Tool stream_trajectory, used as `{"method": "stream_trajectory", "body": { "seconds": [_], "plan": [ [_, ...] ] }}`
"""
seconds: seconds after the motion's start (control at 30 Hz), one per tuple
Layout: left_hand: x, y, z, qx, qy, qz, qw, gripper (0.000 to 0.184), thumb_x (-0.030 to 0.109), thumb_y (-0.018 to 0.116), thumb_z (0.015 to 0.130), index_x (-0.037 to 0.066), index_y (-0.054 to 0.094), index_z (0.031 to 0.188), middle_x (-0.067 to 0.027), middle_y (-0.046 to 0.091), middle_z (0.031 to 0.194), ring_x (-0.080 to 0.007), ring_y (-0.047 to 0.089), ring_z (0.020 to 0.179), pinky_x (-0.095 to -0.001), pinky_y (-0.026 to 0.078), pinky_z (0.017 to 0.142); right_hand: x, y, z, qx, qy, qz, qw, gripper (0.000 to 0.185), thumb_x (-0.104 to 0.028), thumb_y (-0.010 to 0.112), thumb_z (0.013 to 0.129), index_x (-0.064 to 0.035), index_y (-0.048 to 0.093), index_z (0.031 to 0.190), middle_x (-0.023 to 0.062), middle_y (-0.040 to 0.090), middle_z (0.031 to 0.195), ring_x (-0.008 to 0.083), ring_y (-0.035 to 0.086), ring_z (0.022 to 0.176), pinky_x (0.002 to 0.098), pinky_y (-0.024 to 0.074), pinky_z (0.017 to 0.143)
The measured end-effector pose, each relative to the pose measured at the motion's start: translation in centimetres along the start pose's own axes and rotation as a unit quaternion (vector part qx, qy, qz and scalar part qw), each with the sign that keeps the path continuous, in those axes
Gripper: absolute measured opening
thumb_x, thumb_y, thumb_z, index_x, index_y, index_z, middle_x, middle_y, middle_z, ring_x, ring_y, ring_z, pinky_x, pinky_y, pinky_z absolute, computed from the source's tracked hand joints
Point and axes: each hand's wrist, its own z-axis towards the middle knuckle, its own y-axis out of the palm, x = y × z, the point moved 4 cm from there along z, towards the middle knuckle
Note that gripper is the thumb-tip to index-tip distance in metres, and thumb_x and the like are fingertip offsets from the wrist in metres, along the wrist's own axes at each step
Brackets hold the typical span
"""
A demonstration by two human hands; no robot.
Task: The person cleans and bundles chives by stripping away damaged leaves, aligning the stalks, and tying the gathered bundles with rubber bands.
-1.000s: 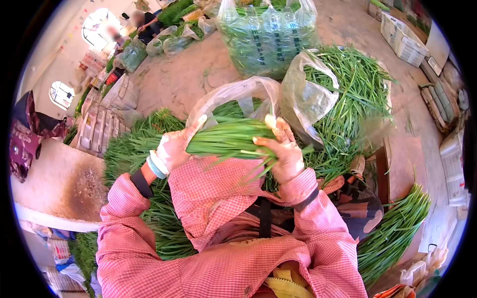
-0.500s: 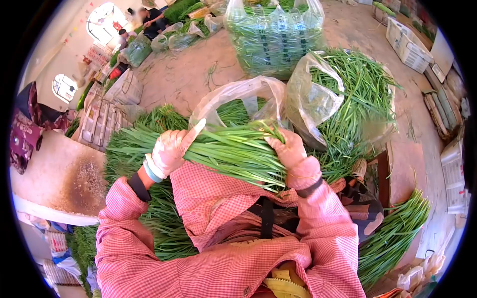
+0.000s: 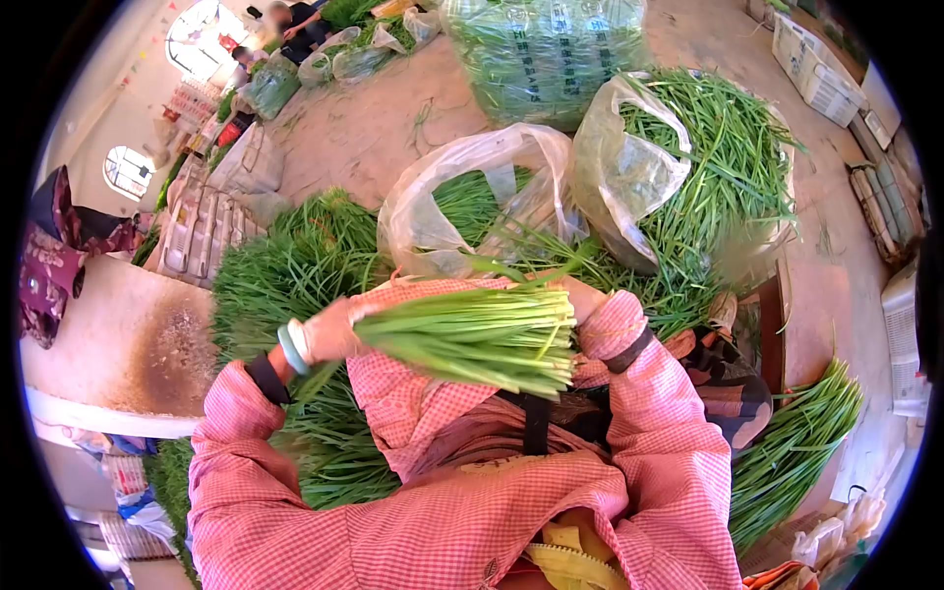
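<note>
Stalks, slim and pale-ended, sit clamped in the left hand; right hand half-hidden, grip unclear.

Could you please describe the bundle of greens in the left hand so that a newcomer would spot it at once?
Find the pink checked jacket at the bottom, then follow its left sleeve to the left hand. From there the bundle of greens stretches toward the right hand. Unlike the leafy pile at left, it is held in hand, its pale ends lined up nearly flush.
</note>
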Motion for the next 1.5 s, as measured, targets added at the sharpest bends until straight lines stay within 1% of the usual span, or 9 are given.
{"method": "stream_trajectory", "body": {
  "seconds": [0.13,0.23,0.37,0.6,0.77,0.87,1.0,1.27,1.5],
  "plan": [
    [-1.8,6.3,-3.2,-0.101,-0.238,-0.396,0.881,0.048,-0.002,0.064,0.069,0.004,0.051,0.115,-0.0067,0.062,0.091,-0.0108,0.058,0.073,-0.0226,0.047,0.062,-1.0,-3.4,-3.4,0.235,0.201,0.416,0.855,0.026,-0.028,0.048,0.087,-0.0075,0.057,0.074,-0.0065,0.040,0.048,0.0083,0.035,0.037,0.0234,0.0287,0.035],
    [-3.4,10.1,-4.3,-0.093,-0.225,-0.490,0.837,0.050,-0.008,0.064,0.065,0.005,0.053,0.112,-0.0071,0.062,0.086,-0.0081,0.055,0.065,-0.0196,0.042,0.052,-0.6,-7.2,-6.8,0.334,0.037,0.557,0.759,0.027,-0.030,0.043,0.090,-0.0048,0.052,0.087,-0.0078,0.031,0.046,0.0042,0.029,0.037,0.0204,0.0225,0.035],
    [-3.2,12.0,-4.4,0.020,-0.209,-0.562,0.800,0.049,-0.009,0.061,0.064,0.003,0.053,0.110,-0.0070,0.061,0.082,-0.0087,0.054,0.062,-0.0190,0.040,0.050,-4.3,-6.0,-8.1,0.452,0.155,0.324,0.816,0.030,-0.029,0.045,0.090,-0.0022,0.053,0.100,-0.0050,0.044,0.051,0.0047,0.031,0.036,0.0190,0.0270,0.036],
    [-2.2,12.2,-3.8,0.115,-0.184,-0.486,0.847,0.042,-0.010,0.060,0.062,0.003,0.056,0.102,-0.0050,0.061,0.077,-0.0082,0.051,0.058,-0.0184,0.040,0.049,-4.2,1.2,-1.4,0.103,0.207,-0.037,0.972,0.044,-0.031,0.064,0.075,-0.0033,0.049,0.107,0.0137,0.056,0.103,0.0283,0.054,0.094,0.0404,0.0399,0.087],
    [-1.6,11.8,-5.8,0.055,-0.231,-0.554,0.798,0.043,-0.015,0.052,0.063,0.003,0.054,0.103,-0.0059,0.059,0.079,-0.0090,0.052,0.057,-0.0191,0.042,0.048,-2.1,-5.2,-5.4,0.309,-0.004,0.564,0.766,0.021,-0.030,0.052,0.086,-0.0098,0.057,0.080,0.0059,0.060,0.078,0.0115,0.053,0.068,0.0220,0.0422,0.055],
    [-2.5,13.1,-6.0,0.062,-0.233,-0.581,0.777,0.044,-0.016,0.051,0.062,0.002,0.054,0.103,-0.0073,0.059,0.080,-0.0097,0.053,0.057,-0.0186,0.042,0.047,-7.9,-3.7,-6.4,0.408,0.235,0.266,0.841,0.022,-0.030,0.052,0.086,-0.0098,0.060,0.082,0.0006,0.057,0.066,0.0051,0.046,0.051,0.0177,0.0333,0.042],
    [-1.8,14.3,-5.2,0.077,-0.223,-0.612,0.755,0.045,-0.016,0.051,0.063,0.001,0.053,0.104,-0.0080,0.060,0.081,-0.0099,0.053,0.058,-0.0185,0.043,0.047,-6.2,3.8,-4.2,0.112,0.396,0.056,0.910,0.031,-0.036,0.062,0.078,-0.0085,0.062,0.094,-0.0015,0.054,0.057,0.0091,0.041,0.045,0.0213,0.0322,0.042],
    [-2.4,14.8,-6.7,0.101,-0.246,-0.626,0.733,0.047,-0.017,0.047,0.063,0.000,0.052,0.106,-0.0128,0.059,0.082,-0.0107,0.052,0.057,-0.0188,0.042,0.046,-3.3,-1.8,-8.5,0.464,0.059,0.502,0.727,0.025,-0.030,0.052,0.086,-0.0059,0.055,0.080,0.0031,0.057,0.076,0.0084,0.044,0.051,0.0202,0.0359,0.045],
    [-0.8,15.6,-5.2,0.222,-0.230,-0.529,0.786,0.036,-0.012,0.055,0.065,0.002,0.057,0.098,-0.0018,0.060,0.078,-0.0060,0.050,0.058,-0.0171,0.038,0.048,-7.7,5.0,-3.0,0.269,0.156,0.022,0.950,0.037,-0.021,0.061,0.080,-0.0032,0.052,0.110,0.0055,0.059,0.074,0.0077,0.049,0.052,0.0194,0.0379,0.042]
  ]
}}
